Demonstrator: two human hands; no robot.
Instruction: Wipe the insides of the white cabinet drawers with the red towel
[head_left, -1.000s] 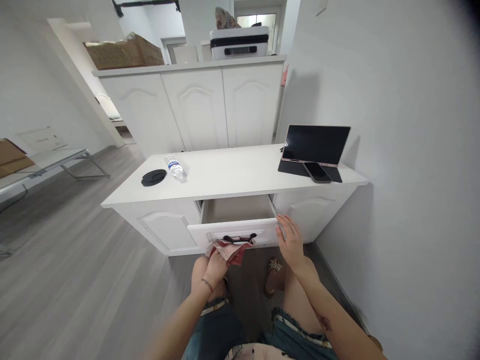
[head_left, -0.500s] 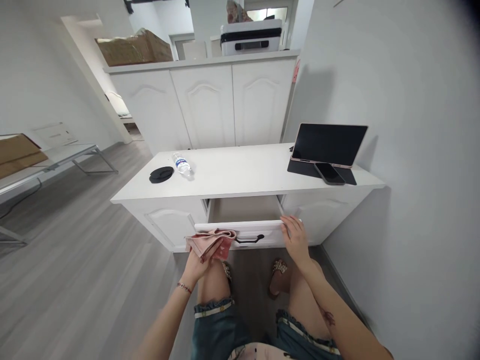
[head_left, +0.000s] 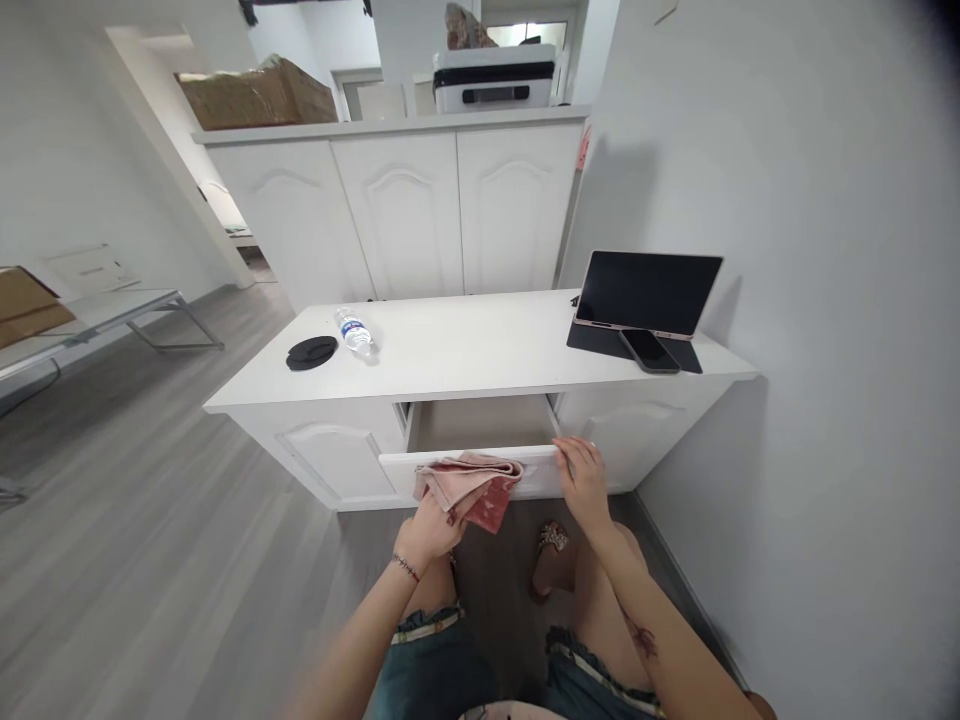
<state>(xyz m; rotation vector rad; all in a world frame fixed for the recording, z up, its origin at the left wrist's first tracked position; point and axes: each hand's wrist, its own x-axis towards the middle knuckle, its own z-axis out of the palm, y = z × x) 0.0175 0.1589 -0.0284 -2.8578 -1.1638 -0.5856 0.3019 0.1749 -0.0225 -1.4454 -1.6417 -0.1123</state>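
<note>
My left hand (head_left: 433,525) is closed round a folded pink cloth (head_left: 480,485), which has a darker red part hanging at its right. The cloth is in front of the pulled-out drawer (head_left: 480,425) and covers the middle of its front panel, handle included. At the right end of that panel, my right hand (head_left: 583,485) grips the top edge, fingers over the rim. Inside the drawer, the visible bottom is bare and grey. The drawer belongs to a low white cabinet (head_left: 465,345).
On the cabinet top lie a black round object (head_left: 311,352) and a plastic bottle (head_left: 355,335) at the left. A tablet (head_left: 651,292) and a phone (head_left: 649,351) are at the right, near the wall. Behind stands a taller cabinet (head_left: 397,215) bearing a cardboard box (head_left: 259,97) and suitcase (head_left: 495,82).
My left hand has moved the cloth rightward along the drawer front, over the handle. My right hand stays at the drawer's right end. The view has shifted slightly.
</note>
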